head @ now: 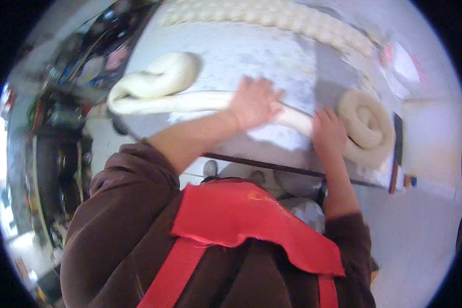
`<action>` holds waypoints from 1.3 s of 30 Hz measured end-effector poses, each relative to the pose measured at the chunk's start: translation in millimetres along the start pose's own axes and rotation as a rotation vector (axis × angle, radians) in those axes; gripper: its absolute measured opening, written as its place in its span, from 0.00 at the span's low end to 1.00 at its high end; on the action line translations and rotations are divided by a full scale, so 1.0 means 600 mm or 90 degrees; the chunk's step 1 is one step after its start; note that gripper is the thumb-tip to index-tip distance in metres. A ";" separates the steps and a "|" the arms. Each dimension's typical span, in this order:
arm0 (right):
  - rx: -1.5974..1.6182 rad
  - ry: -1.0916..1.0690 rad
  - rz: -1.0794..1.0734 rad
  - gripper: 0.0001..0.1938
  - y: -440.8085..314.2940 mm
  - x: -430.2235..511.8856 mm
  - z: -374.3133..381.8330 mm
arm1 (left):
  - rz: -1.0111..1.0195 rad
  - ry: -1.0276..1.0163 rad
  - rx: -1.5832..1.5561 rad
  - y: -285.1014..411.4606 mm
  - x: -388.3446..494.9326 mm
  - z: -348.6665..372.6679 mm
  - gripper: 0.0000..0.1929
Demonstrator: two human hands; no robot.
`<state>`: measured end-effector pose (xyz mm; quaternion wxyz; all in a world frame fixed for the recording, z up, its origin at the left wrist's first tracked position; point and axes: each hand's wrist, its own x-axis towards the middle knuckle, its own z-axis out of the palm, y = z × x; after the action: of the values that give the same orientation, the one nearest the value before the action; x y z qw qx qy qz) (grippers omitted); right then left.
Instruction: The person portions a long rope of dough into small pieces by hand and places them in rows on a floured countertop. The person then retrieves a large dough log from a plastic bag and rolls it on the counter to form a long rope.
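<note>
A long, thick rope of pale dough point(204, 101) runs across the worktable in front of me. Its left end doubles back into a fat folded loop point(175, 73), and on the right it winds into a flat coil point(365, 119). My left hand point(254, 102) lies palm down over the middle stretch, fingers spread. Farther right, my right hand point(329, 131) rests on the rope just beside the coil. Motion blur and the back of that hand hide whether its fingers grip the dough.
Many pale dough pieces point(261, 15) sit in rows along the table's far side. White flour point(246, 50) dusts the worktable point(331, 69). The table's dark front edge point(261, 164) runs close to my red apron point(250, 215). A white bag point(404, 65) lies at the right; cluttered shelving point(61, 154) stands left.
</note>
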<state>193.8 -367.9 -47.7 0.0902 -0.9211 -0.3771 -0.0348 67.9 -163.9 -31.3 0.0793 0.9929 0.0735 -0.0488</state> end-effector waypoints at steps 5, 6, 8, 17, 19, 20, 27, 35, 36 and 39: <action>-0.044 0.102 -0.112 0.19 -0.063 -0.156 -0.015 | 0.256 0.127 -0.186 -0.011 -0.229 0.002 0.36; -0.077 0.166 -0.125 0.19 -0.070 -0.153 -0.010 | 0.081 0.062 -0.197 -0.049 -0.241 -0.004 0.31; -0.044 0.108 -0.168 0.18 -0.075 -0.100 0.004 | -0.083 0.192 -0.079 -0.138 -0.236 -0.024 0.18; 0.055 -0.192 -0.035 0.17 -0.203 0.141 0.028 | -0.148 0.157 0.026 -0.161 -0.218 -0.011 0.24; 0.051 -0.137 -0.159 0.18 -0.237 0.020 0.011 | -0.035 0.172 0.037 -0.152 -0.290 -0.014 0.33; 0.057 -0.003 -0.191 0.19 -0.250 -0.043 0.001 | 0.045 0.111 0.038 -0.167 -0.324 -0.025 0.35; 0.088 0.094 -0.177 0.24 -0.241 0.087 -0.021 | -0.102 -0.066 0.000 -0.319 -0.308 -0.068 0.25; 0.041 -0.131 -0.354 0.25 -0.301 0.039 -0.023 | -0.283 -0.296 -0.283 -0.341 -0.331 -0.164 0.31; 0.045 -0.143 -0.348 0.24 -0.301 0.035 -0.034 | -0.256 -0.217 -0.282 -0.324 -0.318 -0.201 0.31; 0.126 -0.112 -0.276 0.19 -0.242 0.081 -0.088 | -0.215 -0.011 -0.103 -0.222 -0.253 -0.330 0.29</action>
<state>126.8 -242.7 30.7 0.1373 -0.8050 -0.5735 0.0645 -85.1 -22.0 159.9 0.1499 0.9564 0.2421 -0.0641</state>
